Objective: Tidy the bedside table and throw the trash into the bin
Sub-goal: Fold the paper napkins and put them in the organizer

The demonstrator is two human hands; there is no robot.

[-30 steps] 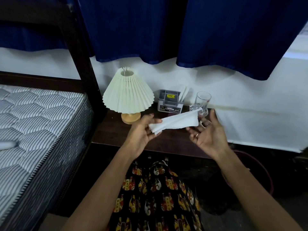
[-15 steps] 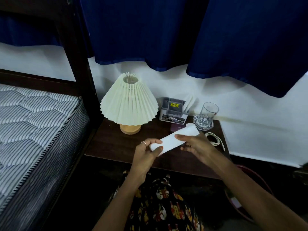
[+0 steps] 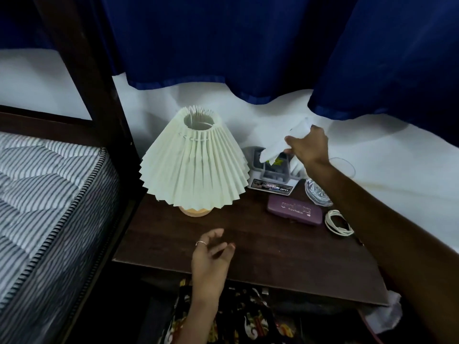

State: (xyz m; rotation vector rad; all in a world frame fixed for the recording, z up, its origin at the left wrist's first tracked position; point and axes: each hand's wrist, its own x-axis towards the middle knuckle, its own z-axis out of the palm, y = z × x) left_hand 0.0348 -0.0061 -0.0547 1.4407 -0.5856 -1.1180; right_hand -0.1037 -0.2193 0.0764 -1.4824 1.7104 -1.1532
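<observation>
My right hand [image 3: 308, 147] grips a folded white paper [image 3: 280, 142] and holds it over the grey organiser box [image 3: 272, 177] at the back of the dark wooden bedside table [image 3: 260, 256]. The paper's lower end reaches into the box's top. My left hand [image 3: 212, 254] hovers open, fingers spread, above the table's front edge, holding nothing. At the bottom right, the rim of a bin [image 3: 372, 328] with white trash [image 3: 385, 316] in it shows below the table.
A pleated cream lamp [image 3: 193, 162] stands at the table's back left. A purple case [image 3: 294, 213], a coiled white cable [image 3: 337, 223] and a glass on a cut-glass dish [image 3: 319, 194] lie at the right. A striped mattress [image 3: 44, 194] and a dark bedpost [image 3: 87, 70] are left.
My left hand let go of the paper and dropped to the table's front. My right hand carried the paper up and back to the organiser box. The view moved closer to the table.
</observation>
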